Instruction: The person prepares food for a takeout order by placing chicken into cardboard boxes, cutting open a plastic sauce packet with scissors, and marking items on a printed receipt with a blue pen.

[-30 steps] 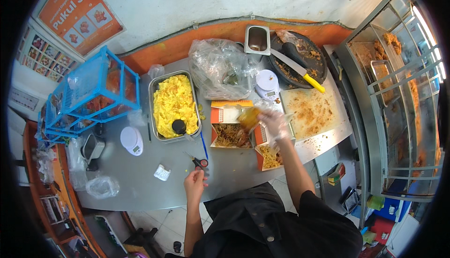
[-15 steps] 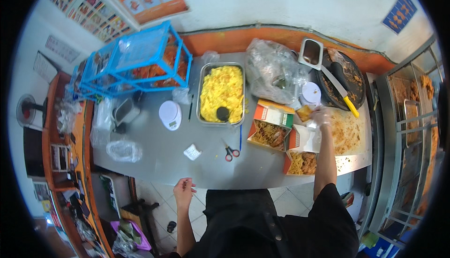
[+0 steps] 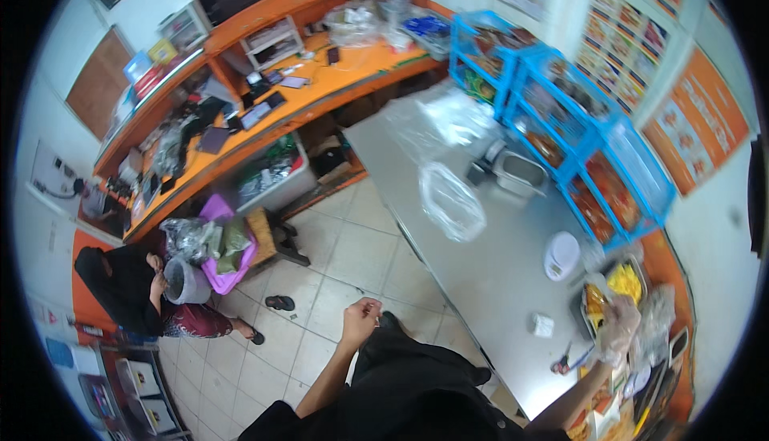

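My right hand, in a clear plastic glove, is closed on a small yellow-brown packet over the metal tray's near side. Yellow shredded egg shows in that tray beyond my fingers. My left hand is bare and hangs over the floor beside the table, its fingers curled with nothing visible in them. Nearest my right forearm lie scissors and a small white packet. Food boxes under that arm are partly hidden and blurred.
A white scale, metal container and clear plastic bag sit on the steel table. Blue-framed racks line its far side. At left, a seated person handles a pail. A sandal lies on the floor.
The view has swung left, bringing the orange counter and seated person into sight. My right hand has moved from the food boxes to the egg tray with the packet. My left fingers have curled in.
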Available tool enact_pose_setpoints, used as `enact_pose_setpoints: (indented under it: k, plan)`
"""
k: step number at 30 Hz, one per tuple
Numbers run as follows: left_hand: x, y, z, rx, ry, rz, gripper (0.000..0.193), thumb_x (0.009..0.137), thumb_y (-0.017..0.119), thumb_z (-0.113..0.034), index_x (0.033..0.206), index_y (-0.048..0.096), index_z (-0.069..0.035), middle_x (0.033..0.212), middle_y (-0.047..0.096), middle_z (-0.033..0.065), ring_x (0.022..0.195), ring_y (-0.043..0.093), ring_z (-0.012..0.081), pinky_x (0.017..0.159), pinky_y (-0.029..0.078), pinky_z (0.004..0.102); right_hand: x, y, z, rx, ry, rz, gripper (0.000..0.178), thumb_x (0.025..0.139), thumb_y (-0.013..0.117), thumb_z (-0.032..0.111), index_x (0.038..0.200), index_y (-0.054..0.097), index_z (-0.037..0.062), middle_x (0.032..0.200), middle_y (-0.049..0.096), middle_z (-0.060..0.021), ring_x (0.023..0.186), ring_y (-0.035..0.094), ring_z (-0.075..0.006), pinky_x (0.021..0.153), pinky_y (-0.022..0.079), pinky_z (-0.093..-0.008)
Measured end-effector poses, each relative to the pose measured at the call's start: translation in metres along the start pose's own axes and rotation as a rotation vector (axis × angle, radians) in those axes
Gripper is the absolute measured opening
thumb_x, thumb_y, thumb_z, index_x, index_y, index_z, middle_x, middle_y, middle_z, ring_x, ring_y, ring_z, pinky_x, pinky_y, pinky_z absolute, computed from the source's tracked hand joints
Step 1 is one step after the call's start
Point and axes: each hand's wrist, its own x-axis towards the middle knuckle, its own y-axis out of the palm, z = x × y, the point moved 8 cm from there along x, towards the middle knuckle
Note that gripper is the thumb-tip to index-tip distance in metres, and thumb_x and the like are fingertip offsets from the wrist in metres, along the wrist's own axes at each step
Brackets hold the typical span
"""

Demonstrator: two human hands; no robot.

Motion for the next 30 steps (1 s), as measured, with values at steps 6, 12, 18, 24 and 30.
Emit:
enact_pose_setpoints:
  k: [6, 12, 18, 24, 30]
  plan:
    - [0.113, -0.161, -0.018, -0.077, 0.052, -0.241, 0.019, 0.093, 0.062, -0.014, 0.099, 0.067, 0.004, 0.075, 0.069, 0.0121, 0.069, 0.069, 0.0149, 0.056, 0.056, 0.0274, 0.170, 0.214, 0.163, 0.142, -0.186, -0.101, 0.016, 0.079, 0.070, 0.013, 0.090, 0.070, 0.0012, 0.069, 0.059, -0.0083, 0.067, 0.058, -0.0215, 0.063, 0.045, -0.0332]
    - [0.281, -0.209, -0.085, -0.014, 0.218, -0.186, 0.021, 0.093, 0.063, -0.017, 0.104, 0.066, 0.000, 0.076, 0.070, 0.0100, 0.065, 0.068, 0.0135, 0.059, 0.056, 0.0276, 0.310, 0.451, 0.304, 0.586, 0.139, 0.332, 0.025, 0.081, 0.067, 0.012, 0.103, 0.071, 0.0009, 0.080, 0.067, -0.0111, 0.079, 0.063, -0.0202, 0.068, 0.049, -0.0325]
    - [0.474, -0.242, -0.125, 0.137, 0.222, -0.083, 0.023, 0.093, 0.064, -0.020, 0.106, 0.067, -0.001, 0.077, 0.071, 0.0102, 0.063, 0.068, 0.0153, 0.059, 0.054, 0.0287, 0.521, 0.659, 0.422, 0.959, 0.074, 0.168, 0.026, 0.083, 0.062, 0.009, 0.107, 0.070, 0.0009, 0.081, 0.068, -0.0107, 0.074, 0.063, -0.0163, 0.064, 0.049, -0.0297]
    - [0.645, -0.316, -0.087, 0.316, -0.057, -0.131, 0.022, 0.093, 0.063, -0.020, 0.104, 0.067, -0.001, 0.083, 0.073, 0.0145, 0.071, 0.071, 0.0179, 0.063, 0.056, 0.0305, 0.810, 0.861, 0.525, 0.390, -0.022, -0.088, 0.029, 0.087, 0.055, 0.021, 0.109, 0.071, 0.0112, 0.093, 0.070, -0.0185, 0.089, 0.067, -0.0328, 0.076, 0.052, -0.0412]
    - [0.634, -0.418, 0.050, 0.218, -0.637, -0.165, 0.046, 0.090, 0.065, -0.026, 0.127, 0.052, -0.003, 0.106, 0.066, 0.0192, 0.093, 0.065, 0.0251, 0.080, 0.052, 0.0323, 0.960, 1.056, 0.623, -0.071, -0.291, 0.128, 0.025, 0.086, 0.053, 0.021, 0.097, 0.073, 0.0104, 0.086, 0.071, -0.0145, 0.085, 0.070, -0.0309, 0.073, 0.054, -0.0432]
